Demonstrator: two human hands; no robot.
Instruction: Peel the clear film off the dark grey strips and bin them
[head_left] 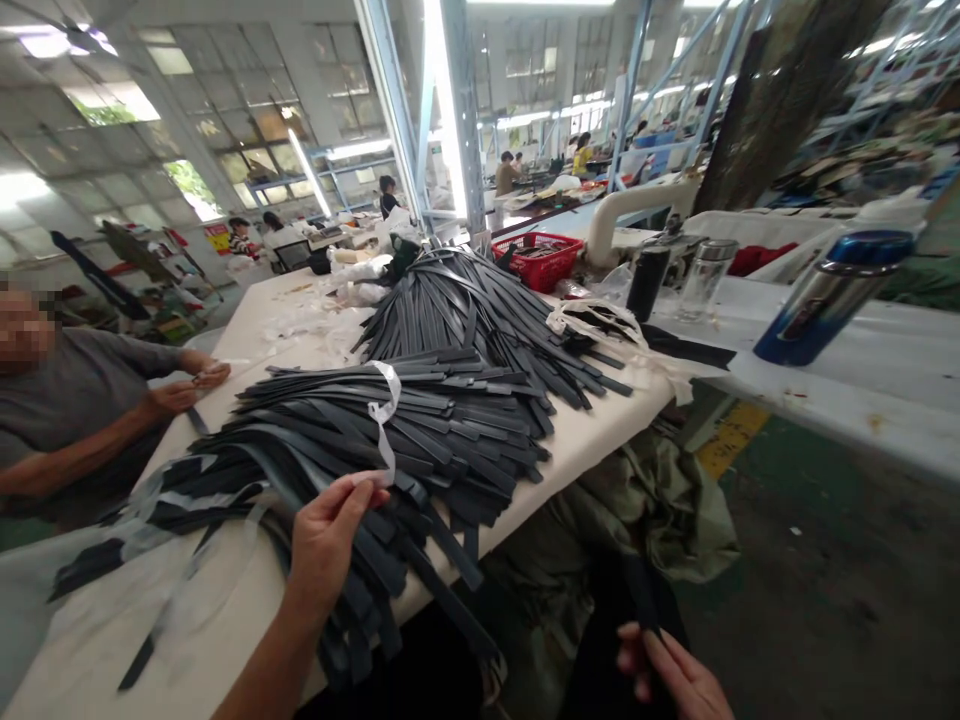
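Observation:
My left hand [334, 540] pinches the lower end of a thin white ribbon [386, 425] above the near pile of dark strips [330, 430]. The ribbon runs up over that pile. Low at the right, below the table edge, my right hand [667, 665] has its thumb and fingers closed on a dark strip [640, 590], which is hard to see against dark clothing. A second fan-shaped bundle of dark strips [450, 310] lies farther back on the cream table [600, 432].
A red basket [541, 262], a black bottle [646, 282], a glass jar [707, 280] and a blue-silver flask [832, 300] stand behind and right. Olive cloth [660, 500] hangs below the table edge. A person [82, 410] sits at the left, hands over the table.

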